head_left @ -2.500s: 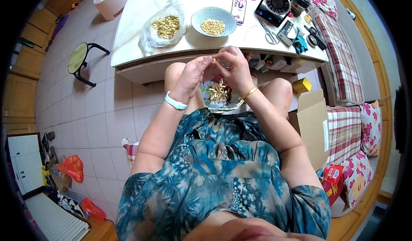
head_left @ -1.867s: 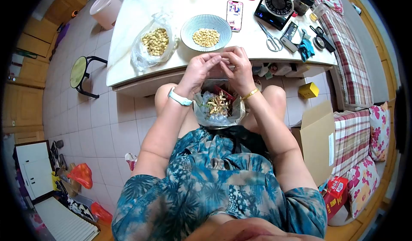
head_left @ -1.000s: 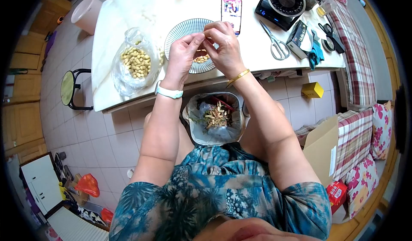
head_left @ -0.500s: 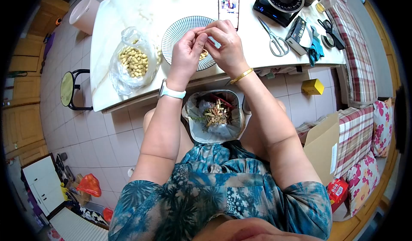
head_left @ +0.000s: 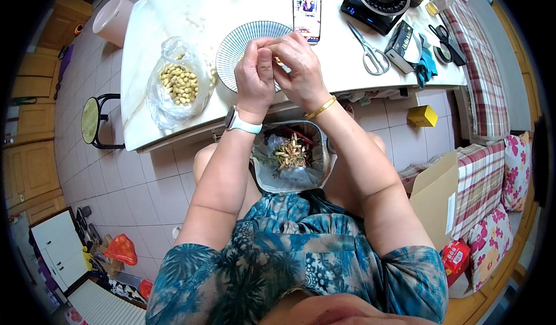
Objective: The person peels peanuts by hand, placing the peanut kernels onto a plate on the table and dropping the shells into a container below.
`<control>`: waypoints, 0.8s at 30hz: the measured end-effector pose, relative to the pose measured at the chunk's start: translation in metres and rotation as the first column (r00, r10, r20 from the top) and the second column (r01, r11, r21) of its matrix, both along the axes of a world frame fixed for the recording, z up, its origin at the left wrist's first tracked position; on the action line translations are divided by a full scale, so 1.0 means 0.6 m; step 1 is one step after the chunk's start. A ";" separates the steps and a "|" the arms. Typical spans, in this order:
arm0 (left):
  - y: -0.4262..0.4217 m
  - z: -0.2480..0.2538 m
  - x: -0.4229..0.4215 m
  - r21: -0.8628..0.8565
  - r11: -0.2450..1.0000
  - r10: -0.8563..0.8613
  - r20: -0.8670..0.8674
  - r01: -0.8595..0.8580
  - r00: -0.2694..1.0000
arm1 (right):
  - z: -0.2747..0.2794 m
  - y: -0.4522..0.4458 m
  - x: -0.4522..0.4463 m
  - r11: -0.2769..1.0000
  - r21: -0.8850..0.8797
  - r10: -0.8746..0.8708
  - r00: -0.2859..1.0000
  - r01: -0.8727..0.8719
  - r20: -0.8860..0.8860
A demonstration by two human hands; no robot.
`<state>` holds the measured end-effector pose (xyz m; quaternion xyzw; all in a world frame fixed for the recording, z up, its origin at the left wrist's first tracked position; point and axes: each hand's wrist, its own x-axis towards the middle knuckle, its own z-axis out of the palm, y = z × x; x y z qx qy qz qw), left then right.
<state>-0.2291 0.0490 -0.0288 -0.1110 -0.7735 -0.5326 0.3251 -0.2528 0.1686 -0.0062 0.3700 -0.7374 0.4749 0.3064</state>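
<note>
Over the striped plate (head_left: 231, 44), my left hand (head_left: 255, 77) and my right hand (head_left: 300, 69) meet with curled fingers, thumbs and fingertips pressed together. Whatever they pinch is hidden by the fingers. A small yellowish bit shows in the gap between the hands; it may lie on the plate beneath. To the left sits a clear plastic bag (head_left: 164, 109), its mouth open, filled with unshelled peanuts (head_left: 178, 84). Below my wrists, between my knees, a lined bin (head_left: 268, 175) holds shells and plant scraps (head_left: 292, 153).
Behind the plate lies a lit phone (head_left: 307, 17). Scissors (head_left: 373, 58), a black box (head_left: 399, 50), a teal cloth (head_left: 426, 69) and a black fan-like device (head_left: 376, 3) occupy the table's right side. A pink bin (head_left: 113, 22) and a stool (head_left: 91, 119) stand at left.
My left hand and wrist have shifted slightly right and down, and my right hand slightly down. Both hands stay together over the plate with fingers curled.
</note>
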 end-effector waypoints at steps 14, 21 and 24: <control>0.004 -0.009 0.004 0.037 0.999 0.028 0.056 -0.030 0.998 | -0.003 -0.003 0.003 0.999 -0.023 -0.037 0.998 0.036 -0.041; 0.007 -0.009 0.001 0.043 0.998 0.047 0.016 -0.048 0.999 | -0.008 -0.004 0.000 0.999 -0.033 -0.031 0.999 0.030 -0.041; 0.006 -0.012 0.004 0.036 0.998 0.049 0.052 -0.051 0.997 | -0.009 -0.004 0.000 0.999 -0.032 -0.028 0.999 0.027 -0.039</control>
